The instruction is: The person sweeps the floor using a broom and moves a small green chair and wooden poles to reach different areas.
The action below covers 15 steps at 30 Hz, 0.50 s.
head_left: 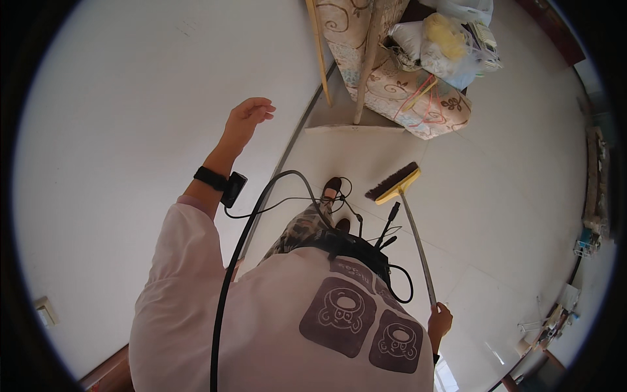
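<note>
My right hand (441,319) is wrapped round the upper end of a long grey broom handle (418,242). The broom head (398,183) is yellow with dark bristles and rests on the pale tiled floor, ahead and to the right of my feet. My left hand (250,115) is raised beside the white wall, holding nothing, its fingers loosely bent and apart from the thumb. A black band with a small device (234,189) sits on that wrist, and a thin cable runs from it.
A floral-covered sofa (385,85) stands ahead, piled with plastic bags (450,46) and red hangers (428,101). Wooden poles (367,65) lean by it, one rising from a wide flat board (356,129). Black cables (251,222) hang round me. Assorted items line the far right.
</note>
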Each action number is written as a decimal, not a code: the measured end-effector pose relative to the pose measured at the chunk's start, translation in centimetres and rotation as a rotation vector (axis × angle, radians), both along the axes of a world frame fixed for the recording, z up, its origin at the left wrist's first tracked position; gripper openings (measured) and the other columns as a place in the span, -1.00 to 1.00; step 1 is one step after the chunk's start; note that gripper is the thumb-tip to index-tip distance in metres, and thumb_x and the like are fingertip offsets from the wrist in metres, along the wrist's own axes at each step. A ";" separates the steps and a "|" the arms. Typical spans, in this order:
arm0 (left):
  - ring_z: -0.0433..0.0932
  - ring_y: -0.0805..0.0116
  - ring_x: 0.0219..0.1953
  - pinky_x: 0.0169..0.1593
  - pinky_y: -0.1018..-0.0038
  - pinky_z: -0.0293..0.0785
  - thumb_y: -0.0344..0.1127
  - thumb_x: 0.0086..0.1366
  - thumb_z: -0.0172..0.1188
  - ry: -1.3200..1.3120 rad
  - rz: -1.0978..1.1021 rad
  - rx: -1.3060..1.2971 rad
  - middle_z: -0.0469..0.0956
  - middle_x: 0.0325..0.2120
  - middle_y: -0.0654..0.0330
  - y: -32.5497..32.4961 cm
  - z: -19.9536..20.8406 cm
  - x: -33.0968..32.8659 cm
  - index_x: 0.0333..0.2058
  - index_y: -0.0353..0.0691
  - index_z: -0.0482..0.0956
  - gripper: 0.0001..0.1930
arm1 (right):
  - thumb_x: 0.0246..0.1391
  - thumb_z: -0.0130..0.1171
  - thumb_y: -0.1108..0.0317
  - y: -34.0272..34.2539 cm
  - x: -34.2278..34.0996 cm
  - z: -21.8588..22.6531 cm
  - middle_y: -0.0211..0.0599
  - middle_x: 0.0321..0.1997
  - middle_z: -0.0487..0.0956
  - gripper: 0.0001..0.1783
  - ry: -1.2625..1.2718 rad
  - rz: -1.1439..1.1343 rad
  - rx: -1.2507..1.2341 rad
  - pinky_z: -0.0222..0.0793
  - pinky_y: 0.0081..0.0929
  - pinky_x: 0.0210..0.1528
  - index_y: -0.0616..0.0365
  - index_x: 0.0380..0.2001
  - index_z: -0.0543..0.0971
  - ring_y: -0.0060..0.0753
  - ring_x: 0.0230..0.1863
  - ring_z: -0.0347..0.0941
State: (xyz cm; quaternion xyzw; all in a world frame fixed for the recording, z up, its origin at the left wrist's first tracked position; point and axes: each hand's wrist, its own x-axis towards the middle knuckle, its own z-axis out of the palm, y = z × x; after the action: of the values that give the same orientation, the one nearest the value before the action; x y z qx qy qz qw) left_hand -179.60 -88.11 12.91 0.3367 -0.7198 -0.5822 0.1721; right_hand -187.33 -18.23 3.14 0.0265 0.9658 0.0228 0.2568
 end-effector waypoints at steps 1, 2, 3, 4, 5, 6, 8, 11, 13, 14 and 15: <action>0.50 0.42 -0.23 -0.08 0.49 0.37 -0.36 0.29 -0.07 0.002 -0.022 0.019 0.53 -0.25 0.21 -1.1 -0.3 -2.2 -0.14 -0.23 0.45 -0.79 | -0.11 0.16 0.18 -1.0 0.0 0.6 -0.20 -0.32 0.59 -0.71 -0.017 -0.028 -0.036 0.40 -0.26 -0.24 -0.01 -0.27 0.61 -0.14 -0.27 0.51; 0.50 0.42 -0.23 -0.08 0.49 0.37 -0.35 0.29 -0.07 -0.062 0.016 0.037 0.53 -0.24 0.21 -2.2 -0.7 -4.6 -0.14 -0.23 0.45 -0.78 | -0.12 0.16 0.17 -2.0 -0.4 1.2 -0.19 -0.33 0.59 -0.70 -0.029 -0.037 -0.109 0.40 -0.26 -0.24 -0.02 -0.27 0.61 -0.13 -0.27 0.51; 0.50 0.42 -0.23 -0.08 0.50 0.37 -0.35 0.29 -0.08 0.012 -0.053 0.048 0.53 -0.23 0.22 -3.5 -1.2 -7.0 -0.13 -0.22 0.45 -0.78 | -0.13 0.16 0.15 -3.0 -0.7 1.8 -0.19 -0.33 0.59 -0.70 -0.026 -0.039 -0.090 0.40 -0.26 -0.24 -0.02 -0.27 0.61 -0.13 -0.28 0.51; 0.49 0.43 -0.22 -0.07 0.50 0.36 -0.35 0.29 -0.07 -0.004 -0.103 0.042 0.51 -0.20 0.22 -4.7 -1.7 -9.4 -0.11 -0.21 0.43 -0.77 | -0.13 0.16 0.14 -4.0 -1.0 2.3 -0.19 -0.34 0.59 -0.69 -0.007 -0.041 0.009 0.40 -0.25 -0.24 -0.03 -0.28 0.61 -0.13 -0.28 0.51; 0.49 0.43 -0.21 -0.07 0.50 0.35 -0.35 0.29 -0.07 -0.052 -0.113 0.016 0.51 -0.19 0.22 -5.7 -2.3 -11.8 -0.09 -0.20 0.42 -0.76 | -0.13 0.16 0.13 -4.9 -1.3 2.8 -0.18 -0.37 0.59 -0.69 -0.044 -0.039 0.087 0.41 -0.25 -0.26 -0.04 -0.28 0.62 -0.11 -0.31 0.51; 0.49 0.43 -0.20 -0.07 0.51 0.35 -0.34 0.29 -0.07 -0.014 -0.163 0.045 0.50 -0.17 0.22 -6.7 -3.1 -14.2 -0.08 -0.20 0.41 -0.75 | -0.13 0.15 0.13 -5.9 -1.5 2.9 -0.17 -0.42 0.58 -0.71 -0.089 -0.044 0.034 0.41 -0.24 -0.29 -0.04 -0.31 0.61 -0.09 -0.35 0.51; 0.46 0.40 -0.15 -0.06 0.50 0.35 -0.32 0.27 -0.04 -0.082 -0.176 0.013 0.44 -0.09 0.20 -8.2 -4.4 -19.8 -0.02 -0.19 0.36 -0.70 | -0.12 0.14 0.13 -7.9 -1.7 3.1 -0.16 -0.51 0.57 -0.74 -0.052 0.028 0.153 0.41 -0.22 -0.34 -0.03 -0.36 0.60 -0.06 -0.42 0.51; 0.44 0.26 -0.08 -0.07 0.45 0.36 -0.25 0.21 0.05 -0.086 -0.232 -0.073 0.32 0.03 0.05 -9.8 -6.4 -27.7 0.05 -0.29 0.27 -0.55 | -0.09 0.10 0.15 -11.2 -1.7 2.5 -0.15 -0.58 0.53 -0.79 -0.073 0.181 0.110 0.39 -0.17 -0.40 0.05 -0.53 0.49 -0.06 -0.45 0.50; 0.42 0.17 -0.05 -0.07 0.39 0.37 -0.21 0.18 0.09 -0.056 -0.237 -0.123 0.27 0.07 -0.04 -10.5 -8.1 -32.3 0.07 -0.36 0.23 -0.47 | -0.08 0.09 0.16 -13.0 -1.9 2.3 -0.14 -0.59 0.52 -0.78 -0.089 0.153 0.253 0.39 -0.17 -0.42 0.07 -0.56 0.47 -0.06 -0.46 0.49; 0.41 0.12 -0.04 -0.06 0.36 0.37 -0.19 0.16 0.11 -0.059 -0.199 -0.219 0.26 0.07 -0.09 -11.1 -9.0 -34.4 0.07 -0.39 0.20 -0.43 | -0.08 0.09 0.16 -13.9 -2.2 2.4 -0.14 -0.59 0.53 -0.78 -0.089 0.131 0.183 0.39 -0.17 -0.42 0.08 -0.55 0.47 -0.06 -0.46 0.50; 0.41 0.08 -0.04 -0.06 0.33 0.38 -0.18 0.14 0.13 -0.095 -0.177 -0.353 0.25 0.06 -0.13 -11.8 -10.0 -36.5 0.08 -0.42 0.17 -0.38 | -0.08 0.09 0.16 -14.6 -2.4 2.5 -0.14 -0.58 0.53 -0.78 -0.098 0.108 0.199 0.39 -0.17 -0.42 0.08 -0.55 0.47 -0.06 -0.45 0.50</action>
State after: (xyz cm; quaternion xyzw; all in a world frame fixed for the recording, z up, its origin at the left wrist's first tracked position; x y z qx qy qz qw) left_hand -216.07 -99.88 2.93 0.2640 -0.8447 -0.4433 0.1425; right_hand -189.72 -32.87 5.60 -0.0016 0.9451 0.1336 0.2981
